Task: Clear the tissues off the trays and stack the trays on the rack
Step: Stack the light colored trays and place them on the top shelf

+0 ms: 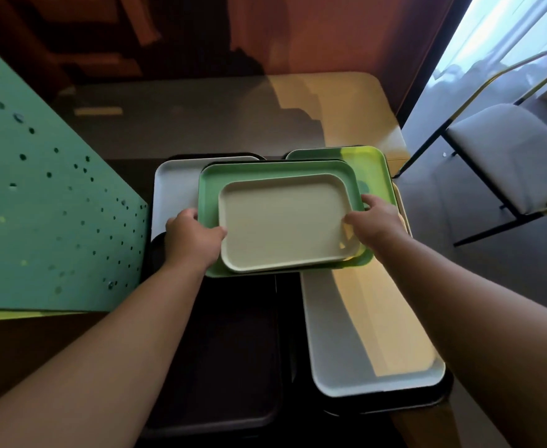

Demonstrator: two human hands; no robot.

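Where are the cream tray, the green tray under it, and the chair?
cream tray (285, 221), head view, its flat bottom.
green tray (210, 192), head view, its left rim.
chair (504, 150), head view, its seat.

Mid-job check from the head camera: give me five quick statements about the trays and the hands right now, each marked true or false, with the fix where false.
1. Both hands hold the held stack, the left hand at its left side and the right hand at its right side. True.
2. The cream tray sits on top of the green tray. True.
3. A crumpled tissue lies in the cream tray. False: its inside shows nothing in it.
4. The chair stands to the person's left. False: it stands at the right, by the window.
5. A long white tray lies below the right forearm, nearer the camera. True.
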